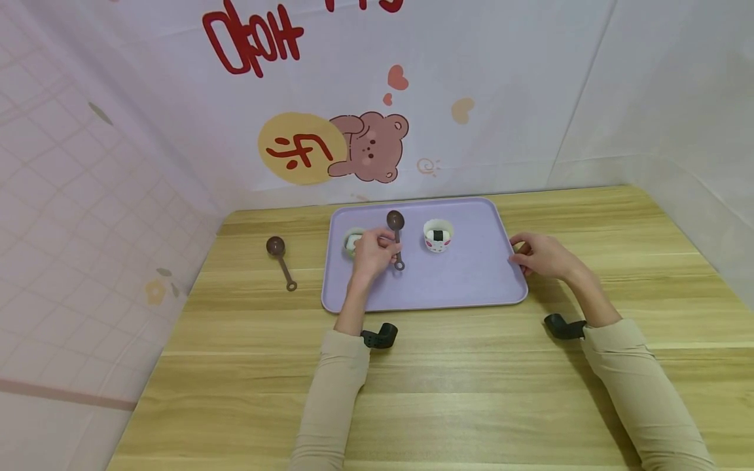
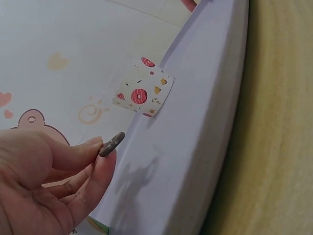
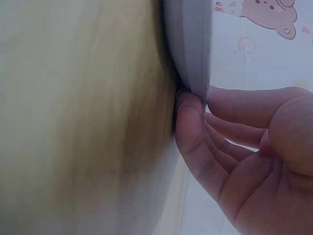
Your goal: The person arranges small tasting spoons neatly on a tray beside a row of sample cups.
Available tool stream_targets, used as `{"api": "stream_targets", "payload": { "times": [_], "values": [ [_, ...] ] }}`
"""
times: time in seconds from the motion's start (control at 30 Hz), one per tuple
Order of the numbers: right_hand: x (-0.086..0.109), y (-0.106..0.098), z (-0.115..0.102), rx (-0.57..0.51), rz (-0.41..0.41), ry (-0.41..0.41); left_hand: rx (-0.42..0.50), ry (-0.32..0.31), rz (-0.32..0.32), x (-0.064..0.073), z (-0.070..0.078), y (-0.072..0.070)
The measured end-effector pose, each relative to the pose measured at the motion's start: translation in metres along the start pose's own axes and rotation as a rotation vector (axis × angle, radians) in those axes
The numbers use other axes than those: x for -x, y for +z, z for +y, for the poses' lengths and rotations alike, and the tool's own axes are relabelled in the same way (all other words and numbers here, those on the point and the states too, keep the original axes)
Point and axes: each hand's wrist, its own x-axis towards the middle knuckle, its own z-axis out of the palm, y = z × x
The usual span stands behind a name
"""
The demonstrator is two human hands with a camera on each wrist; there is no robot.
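Observation:
My left hand pinches the handle of a dark brown measuring spoon, bowl end toward the wall, over the lilac tray. In the left wrist view, the handle's ring end pokes out between thumb and fingers. At the tray's right edge, my right hand holds the rim with thumb above and fingers at its underside, as the right wrist view shows. A patterned paper cup with a white, black-banded rice-ball shape stands mid-tray. Partly behind my left hand is a greenish cup with something white inside.
A second brown measuring spoon lies on the wooden table, left of the tray. Behind the table hangs a white printed cloth with a bear, and another pale cloth is at the left.

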Motion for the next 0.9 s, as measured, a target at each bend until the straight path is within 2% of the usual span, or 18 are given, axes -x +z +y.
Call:
{"api": "stream_targets", "payload": {
  "times": [0.27, 0.6, 0.9],
  "values": [
    [-0.0008, 0.0003, 0.0026, -0.004, 0.0, -0.006, -0.037, -0.025, -0.004, -0.0015, -0.0016, 0.0048],
    [-0.0017, 0.0003, 0.0036, -0.003, -0.001, -0.001, -0.049, -0.019, -0.001, -0.0031, -0.0034, 0.0081],
    [-0.001, 0.0, 0.0019, -0.001, -0.003, 0.0, -0.064, -0.039, -0.015, -0.004, -0.0046, 0.0105]
  ]
}}
